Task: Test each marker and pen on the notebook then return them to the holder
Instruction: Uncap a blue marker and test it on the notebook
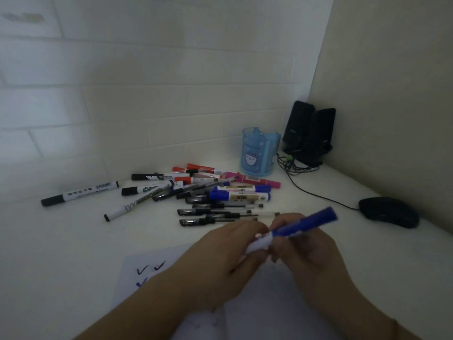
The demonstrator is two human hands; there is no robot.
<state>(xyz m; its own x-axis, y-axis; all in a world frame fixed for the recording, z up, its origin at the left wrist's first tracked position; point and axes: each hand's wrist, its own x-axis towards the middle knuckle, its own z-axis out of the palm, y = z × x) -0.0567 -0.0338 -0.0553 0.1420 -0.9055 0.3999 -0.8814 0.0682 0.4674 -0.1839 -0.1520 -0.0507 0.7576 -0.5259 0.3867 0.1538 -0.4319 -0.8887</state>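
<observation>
Both hands held one blue marker (293, 230) above the notebook (152, 271), near the front of the white worktop (61, 253). Its long axis ran on a slant, the blue cap end pointing up and to the right, toward the mouse (389, 212), the white barrel end pointing down and left. The left hand (228, 253) had its fingers curled round the white barrel; the right hand (301, 249) pinched the blue part just beside it, so the two hands touched around the marker. The notebook lay open under the forearms, with three check marks at its left page: two dark ones side by side and one blue one below them. Behind the hands lay a loose pile of pens and markers (208, 192), mostly lying left to right. In it I could count two more blue markers, one pink marker, about three red ones and four black-capped whiteboard markers, the farthest left of those lying apart from the rest; the slim black pens overlapped too much to count surely. The blue holder (259, 153) stood upright behind the pile, near the wall, and nothing showed above its rim. Two black speakers (311, 131) stood in the corner to its right, with cables trailing to the mouse.
</observation>
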